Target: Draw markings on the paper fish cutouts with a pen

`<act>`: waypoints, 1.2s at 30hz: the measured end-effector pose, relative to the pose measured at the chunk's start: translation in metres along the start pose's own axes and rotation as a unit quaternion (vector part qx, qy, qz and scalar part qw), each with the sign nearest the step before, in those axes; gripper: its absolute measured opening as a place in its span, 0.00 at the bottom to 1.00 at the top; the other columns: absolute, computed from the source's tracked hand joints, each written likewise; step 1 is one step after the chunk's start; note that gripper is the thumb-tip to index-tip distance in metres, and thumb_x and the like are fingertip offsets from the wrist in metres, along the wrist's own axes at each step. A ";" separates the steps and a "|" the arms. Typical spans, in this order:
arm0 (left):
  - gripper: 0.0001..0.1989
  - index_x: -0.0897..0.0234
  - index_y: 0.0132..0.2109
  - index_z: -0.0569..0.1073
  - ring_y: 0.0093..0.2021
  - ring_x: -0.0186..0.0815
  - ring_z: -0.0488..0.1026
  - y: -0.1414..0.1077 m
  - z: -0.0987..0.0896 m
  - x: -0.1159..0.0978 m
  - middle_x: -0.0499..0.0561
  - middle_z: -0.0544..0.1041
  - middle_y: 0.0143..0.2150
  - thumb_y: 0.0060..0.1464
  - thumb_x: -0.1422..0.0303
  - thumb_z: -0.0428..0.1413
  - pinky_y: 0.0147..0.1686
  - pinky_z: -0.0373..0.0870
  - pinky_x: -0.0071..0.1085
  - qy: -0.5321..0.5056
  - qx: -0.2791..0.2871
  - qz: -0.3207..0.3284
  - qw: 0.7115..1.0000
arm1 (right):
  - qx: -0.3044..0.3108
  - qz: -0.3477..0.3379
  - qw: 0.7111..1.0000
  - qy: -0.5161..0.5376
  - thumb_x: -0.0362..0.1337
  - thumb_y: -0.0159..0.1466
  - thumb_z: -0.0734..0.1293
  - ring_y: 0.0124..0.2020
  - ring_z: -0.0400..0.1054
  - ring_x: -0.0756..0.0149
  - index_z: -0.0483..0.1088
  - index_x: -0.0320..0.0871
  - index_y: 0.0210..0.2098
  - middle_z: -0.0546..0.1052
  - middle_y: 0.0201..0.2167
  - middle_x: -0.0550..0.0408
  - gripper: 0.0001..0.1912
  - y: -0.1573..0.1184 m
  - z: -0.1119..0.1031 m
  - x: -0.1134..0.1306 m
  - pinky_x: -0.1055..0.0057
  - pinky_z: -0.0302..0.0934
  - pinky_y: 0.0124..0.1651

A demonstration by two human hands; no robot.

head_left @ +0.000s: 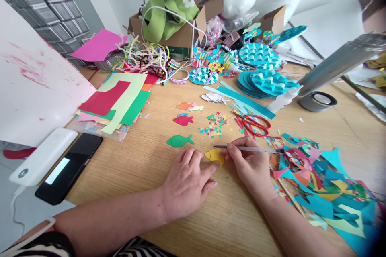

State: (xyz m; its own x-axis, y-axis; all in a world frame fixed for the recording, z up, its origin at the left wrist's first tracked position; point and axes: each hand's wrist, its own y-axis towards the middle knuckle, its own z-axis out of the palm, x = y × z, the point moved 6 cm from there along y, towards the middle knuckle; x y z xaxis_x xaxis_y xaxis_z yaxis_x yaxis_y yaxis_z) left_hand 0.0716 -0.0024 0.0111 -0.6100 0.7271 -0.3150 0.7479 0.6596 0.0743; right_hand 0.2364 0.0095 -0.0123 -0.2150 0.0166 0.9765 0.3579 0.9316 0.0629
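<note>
A yellow paper fish lies on the wooden table between my hands, its right end partly hidden. My left hand rests on the table with its fingers apart, one fingertip touching the fish's lower edge. My right hand grips a pen, whose dark tip points left just above the fish. Green and red paper fish lie farther up and left, with an orange fish beyond them. Small coloured paper bits sit in a pile behind the yellow fish.
Red-handled scissors lie behind my right hand. Paper scraps spread at the right. Coloured sheets and a phone are at the left. Blue paper discs, a grey bottle and a cardboard box stand farther back.
</note>
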 end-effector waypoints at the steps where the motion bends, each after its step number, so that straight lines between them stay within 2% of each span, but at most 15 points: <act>1: 0.20 0.55 0.60 0.67 0.52 0.47 0.61 0.000 0.000 0.000 0.57 0.63 0.50 0.62 0.60 0.54 0.53 0.62 0.49 -0.001 -0.001 -0.001 1.000 | 0.002 0.002 1.000 -0.001 0.45 0.62 0.69 0.21 0.70 0.64 0.66 0.46 0.29 0.72 0.20 0.58 0.11 0.000 0.000 0.000 0.69 0.64 0.23; 7: 0.19 0.54 0.59 0.67 0.52 0.47 0.60 0.000 0.000 0.001 0.56 0.62 0.50 0.62 0.61 0.55 0.53 0.62 0.49 -0.003 -0.008 -0.005 1.000 | -0.003 -0.018 1.000 0.016 0.42 0.60 0.70 0.19 0.69 0.66 0.66 0.46 0.28 0.72 0.21 0.58 0.10 -0.002 0.000 0.009 0.71 0.62 0.20; 12: 0.19 0.54 0.59 0.67 0.53 0.47 0.60 0.001 0.000 0.001 0.57 0.62 0.50 0.62 0.61 0.54 0.54 0.61 0.50 0.000 -0.011 -0.004 1.000 | 0.053 0.037 0.997 0.040 0.44 0.57 0.71 0.11 0.62 0.70 0.64 0.46 0.27 0.68 0.15 0.62 0.13 -0.003 0.009 0.006 0.73 0.57 0.13; 20: 0.17 0.54 0.56 0.69 0.53 0.47 0.61 0.001 0.000 0.002 0.56 0.63 0.50 0.62 0.61 0.55 0.54 0.62 0.49 -0.005 -0.007 -0.011 1.000 | 0.077 0.047 0.995 0.032 0.42 0.56 0.71 0.11 0.62 0.71 0.63 0.46 0.25 0.69 0.13 0.62 0.12 -0.001 0.013 0.005 0.76 0.56 0.12; 36: 0.17 0.54 0.57 0.69 0.54 0.47 0.60 0.001 0.001 0.003 0.56 0.63 0.51 0.61 0.60 0.55 0.54 0.62 0.50 -0.014 -0.007 -0.013 1.000 | 0.092 0.043 0.995 0.016 0.42 0.57 0.70 0.10 0.61 0.72 0.63 0.45 0.26 0.69 0.13 0.63 0.12 0.000 0.015 0.002 0.77 0.55 0.12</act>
State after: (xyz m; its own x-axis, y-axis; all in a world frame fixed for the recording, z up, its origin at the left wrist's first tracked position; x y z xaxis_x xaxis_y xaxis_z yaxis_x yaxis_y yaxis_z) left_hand 0.0707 0.0007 0.0096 -0.6214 0.7039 -0.3442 0.7277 0.6813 0.0794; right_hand 0.2225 0.0150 -0.0130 -0.1602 0.0893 0.9830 0.1999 0.9782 -0.0562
